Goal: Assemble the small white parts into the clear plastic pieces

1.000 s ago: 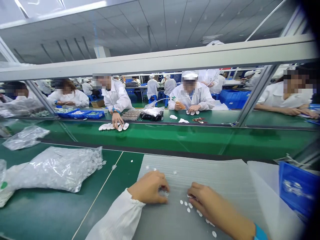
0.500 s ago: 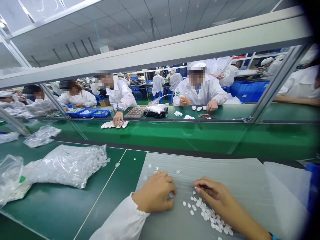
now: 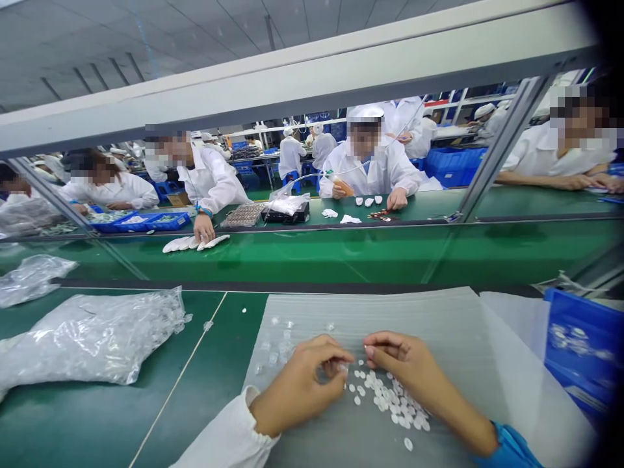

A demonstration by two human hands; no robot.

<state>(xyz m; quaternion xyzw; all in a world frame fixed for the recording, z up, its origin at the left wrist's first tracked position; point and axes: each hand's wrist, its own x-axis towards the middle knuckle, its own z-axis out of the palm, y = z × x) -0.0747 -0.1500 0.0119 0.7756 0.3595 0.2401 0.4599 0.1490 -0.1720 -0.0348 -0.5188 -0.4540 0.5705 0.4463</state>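
Observation:
Fingers pinched, my left hand (image 3: 305, 383) holds a small clear plastic piece (image 3: 343, 368) over the grey sheet. Just to its right, my right hand (image 3: 407, 364) closes thumb and forefinger on a tiny white disc (image 3: 366, 348), mostly hidden by the fingertips. A loose heap of white discs (image 3: 392, 400) lies on the sheet below and beside my right hand. Beyond my left hand are several clear plastic pieces (image 3: 273, 357) scattered on the sheet. The two hands are close but apart.
The grey foam sheet (image 3: 390, 309) covers the green table (image 3: 195, 416). A large clear bag (image 3: 97, 335) of plastic parts lies at left; a blue bin (image 3: 580, 344) stands at right. Across the green conveyor (image 3: 302, 257), co-workers in white sit, one with a hand (image 3: 203, 229) on white pieces.
My left hand has turned and brought the clear piece up between its fingertips, nearer my right hand. The view has swung right, showing more of the blue bin.

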